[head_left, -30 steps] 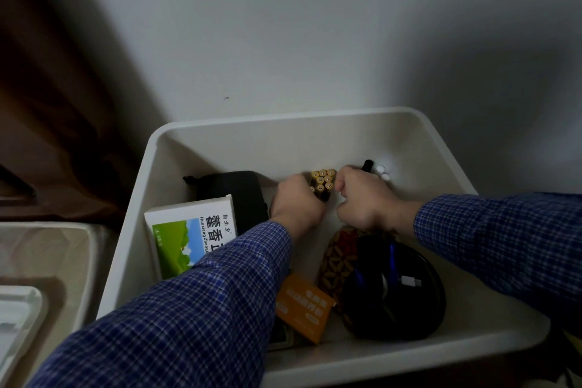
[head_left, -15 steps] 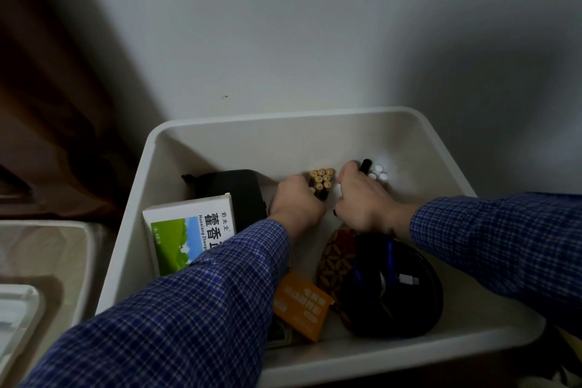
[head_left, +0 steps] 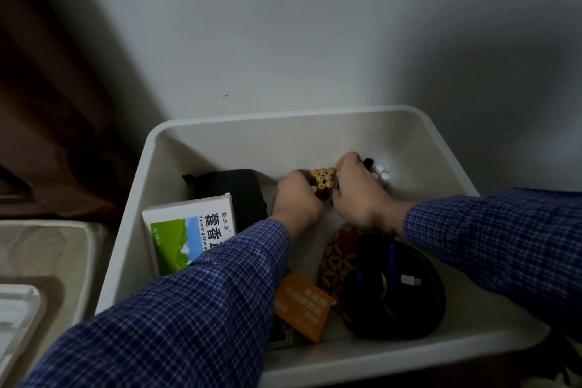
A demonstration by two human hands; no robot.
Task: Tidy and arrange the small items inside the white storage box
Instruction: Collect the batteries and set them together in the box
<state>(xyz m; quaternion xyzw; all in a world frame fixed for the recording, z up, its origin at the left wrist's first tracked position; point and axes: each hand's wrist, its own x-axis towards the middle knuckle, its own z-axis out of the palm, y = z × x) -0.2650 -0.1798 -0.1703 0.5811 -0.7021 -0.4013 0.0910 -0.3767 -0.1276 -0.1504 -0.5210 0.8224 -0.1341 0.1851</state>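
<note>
2 hands on 1 battery bundle, far middle of the white storage box (head_left: 283, 123).
Left to right: 1 medicine carton (head_left: 189, 230), left hand (head_left: 296, 201) and right hand (head_left: 359, 195) curled around the upright batteries (head_left: 322, 179), about 8 gold tops showing; both arms reach forward.

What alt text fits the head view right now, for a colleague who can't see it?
Both hands, left hand and right hand, hold a bundle of upright gold-tipped batteries between them at the back of the white storage box. Nearer lie a white-and-green medicine carton, an orange packet and a round black case.
</note>
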